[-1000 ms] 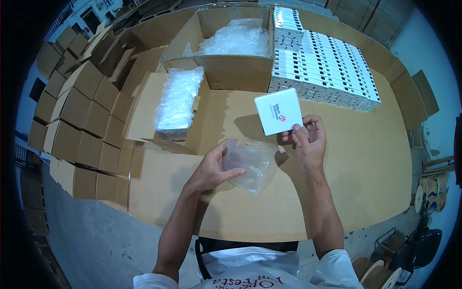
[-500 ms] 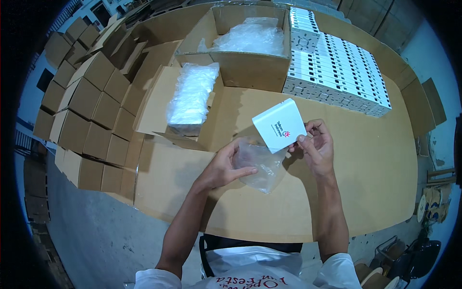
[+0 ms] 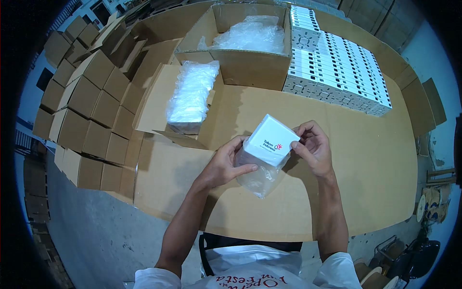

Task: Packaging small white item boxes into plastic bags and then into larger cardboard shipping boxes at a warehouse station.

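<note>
A wide brown table top (image 3: 361, 192) lay under everything. On the left stood a pile of brown boxes (image 3: 94, 106), and part of it ran off into the dark rim, so I could not count them all. A big open box (image 3: 255, 70) sat at the back with crinkly clear plastic (image 3: 252, 36) in it, and its front wall hid the bottom. Just to its right was a block of white cases (image 3: 337, 72) with little dark marks on them. A smaller open box (image 3: 156, 103) stood in front of the big one, holding a row of wrapped things (image 3: 192, 91); the shiny wrap made them hard to see. The person's left hand (image 3: 222, 164) was half open, bent around the left side of a clear bag (image 3: 260, 183). Its thumb lay across the front of the bag, and its other fingers were mostly hidden behind. The right hand (image 3: 315, 151) was partly closed, and its thumb and a finger pinched the right corner of a flat white square (image 3: 272, 137). Its other fingers were curled and partly hid each other. The white square was between the two hands, tilted, with its printed side up. Its low end was at the mouth of the bag, but I could not tell how far in it went. The bag was see-through and crumpled, so its edges were hard to make out.
</note>
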`<control>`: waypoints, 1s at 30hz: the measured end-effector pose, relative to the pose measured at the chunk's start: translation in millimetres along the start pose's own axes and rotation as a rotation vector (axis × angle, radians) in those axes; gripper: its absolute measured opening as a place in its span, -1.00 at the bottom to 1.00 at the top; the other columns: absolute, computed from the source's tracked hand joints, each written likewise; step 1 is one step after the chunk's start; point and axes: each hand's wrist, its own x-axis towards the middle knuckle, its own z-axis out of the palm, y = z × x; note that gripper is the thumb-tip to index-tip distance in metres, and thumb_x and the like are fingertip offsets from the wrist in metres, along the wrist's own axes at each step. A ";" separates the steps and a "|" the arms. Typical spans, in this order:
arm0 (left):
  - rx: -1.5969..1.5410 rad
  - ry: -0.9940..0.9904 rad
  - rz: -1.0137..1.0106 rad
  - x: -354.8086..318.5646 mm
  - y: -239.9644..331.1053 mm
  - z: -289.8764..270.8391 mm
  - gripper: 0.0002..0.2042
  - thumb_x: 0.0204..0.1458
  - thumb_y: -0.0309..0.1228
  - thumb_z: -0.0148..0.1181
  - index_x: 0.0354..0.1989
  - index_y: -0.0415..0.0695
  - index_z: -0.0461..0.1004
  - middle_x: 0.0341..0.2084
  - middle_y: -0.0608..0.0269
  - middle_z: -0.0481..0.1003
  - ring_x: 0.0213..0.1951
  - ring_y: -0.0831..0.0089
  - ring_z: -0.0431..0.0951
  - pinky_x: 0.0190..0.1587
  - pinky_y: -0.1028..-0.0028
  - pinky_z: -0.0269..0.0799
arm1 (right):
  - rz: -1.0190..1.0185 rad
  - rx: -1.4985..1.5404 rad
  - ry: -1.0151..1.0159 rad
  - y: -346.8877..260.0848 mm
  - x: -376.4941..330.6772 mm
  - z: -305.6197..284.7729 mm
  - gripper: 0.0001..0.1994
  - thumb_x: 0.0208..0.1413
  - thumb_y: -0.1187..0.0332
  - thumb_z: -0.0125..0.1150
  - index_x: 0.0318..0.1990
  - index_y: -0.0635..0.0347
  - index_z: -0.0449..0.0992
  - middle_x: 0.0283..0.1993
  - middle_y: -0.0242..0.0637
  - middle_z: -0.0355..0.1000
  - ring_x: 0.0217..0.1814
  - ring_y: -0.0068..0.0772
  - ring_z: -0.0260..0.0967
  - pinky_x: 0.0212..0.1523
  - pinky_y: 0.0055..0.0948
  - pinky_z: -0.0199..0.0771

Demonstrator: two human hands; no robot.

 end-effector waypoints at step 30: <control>-0.336 0.268 0.167 61.1 -9.8 34.6 -0.53 0.12 -0.58 0.30 0.19 -0.25 0.29 -0.01 0.16 0.46 -0.02 0.44 0.53 0.09 0.39 0.49 | 0.273 -0.087 0.218 -5.8 3.9 -6.6 -0.68 0.20 0.44 0.31 0.06 0.38 0.46 -0.11 -0.23 0.58 -0.07 -0.54 0.51 0.01 -0.47 0.49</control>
